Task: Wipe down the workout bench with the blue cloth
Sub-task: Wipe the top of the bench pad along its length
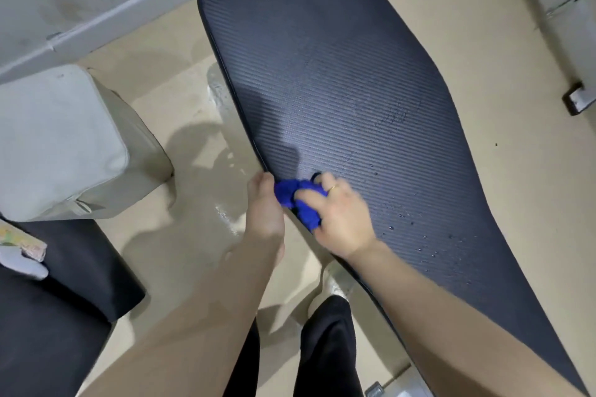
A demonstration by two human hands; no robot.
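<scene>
A long, dark navy workout bench pad with a finely ribbed vinyl surface (338, 80) is seen from above, running diagonally from upper left to lower right over a beige floor (483, 26). A crumpled, bright blue cloth (298, 200) is bunched at the pad's near-left edge, roughly midway along its length, and is held between both bare hands.

The right hand (342, 216), with a gold ring worn on one finger, is laid palm-down over the cloth, fingers curled closed around it and pressing it onto the pad. The left hand (266, 206) is placed just beside the pad's edge, thumb and fingers pinched shut on the cloth's left end. Both forearms are extended forward from the bottom of the view, the right one passing over the pad.

Water droplets (419, 229) are scattered on the pad to the right of the hands, and a wet sheen (225, 209) is visible on the floor below the edge.

Several risks can be judged from here. With the cloth wadded so tightly, little fabric is in contact, so droplets may be smeared along the ribs rather than lifted. Moisture pushed over the edge would add to the wet floor, where a foot could slip. The far end of the pad may be missed
</scene>
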